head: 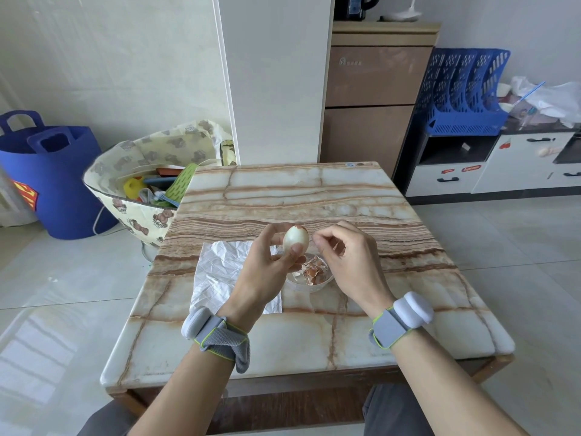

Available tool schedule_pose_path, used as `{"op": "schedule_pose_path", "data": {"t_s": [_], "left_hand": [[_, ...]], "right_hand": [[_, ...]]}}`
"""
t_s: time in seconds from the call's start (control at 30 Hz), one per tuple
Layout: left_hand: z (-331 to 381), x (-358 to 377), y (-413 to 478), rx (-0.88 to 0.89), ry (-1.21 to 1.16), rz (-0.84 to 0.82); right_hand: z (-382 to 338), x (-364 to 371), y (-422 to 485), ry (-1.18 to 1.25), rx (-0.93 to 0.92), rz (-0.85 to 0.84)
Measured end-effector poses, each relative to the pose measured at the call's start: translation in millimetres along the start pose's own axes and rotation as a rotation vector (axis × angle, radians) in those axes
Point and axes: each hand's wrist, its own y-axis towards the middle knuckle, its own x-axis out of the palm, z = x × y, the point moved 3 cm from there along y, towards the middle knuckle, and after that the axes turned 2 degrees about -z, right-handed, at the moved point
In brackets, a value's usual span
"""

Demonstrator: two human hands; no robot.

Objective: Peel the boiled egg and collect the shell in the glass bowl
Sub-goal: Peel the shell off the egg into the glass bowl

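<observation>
My left hand (267, 265) holds a boiled egg (295, 236) upright between thumb and fingers, just above the table. The egg is mostly bare white, with a patch of brown shell left at its top. My right hand (345, 259) hovers just right of the egg, its fingertips pinched together near the egg's top; whether a shell bit is between them I cannot tell. Below and between both hands stands a small glass bowl (309, 287) with several brown shell pieces (314, 270) in it.
A crinkled white sheet (217, 272) lies on the marble-patterned table (283, 196), left of the bowl, partly under my left wrist. Off the table's left edge stand a bear-print bag (141, 212) and a blue bag (53, 184). Cabinets stand behind.
</observation>
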Motion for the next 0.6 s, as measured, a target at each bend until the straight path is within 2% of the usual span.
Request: {"op": "schedule_pose_path", "data": {"t_s": [0.23,0.5,0.6], "left_hand": [[0.8,1.4,-0.9,-0.007,-0.027,-0.017],[3.2,3.4,0.0,-0.026,-0.077,-0.040],[4.5,2.0,-2.0,0.012,-0.021,-0.044]], "right_hand": [[-7.7,-2.2,1.2,0.168,0.024,-0.022],[-12.0,-1.7,4.7,0.168,0.027,-0.033],[-11.0,-2.0,5.7,0.160,0.020,-0.037]]}}
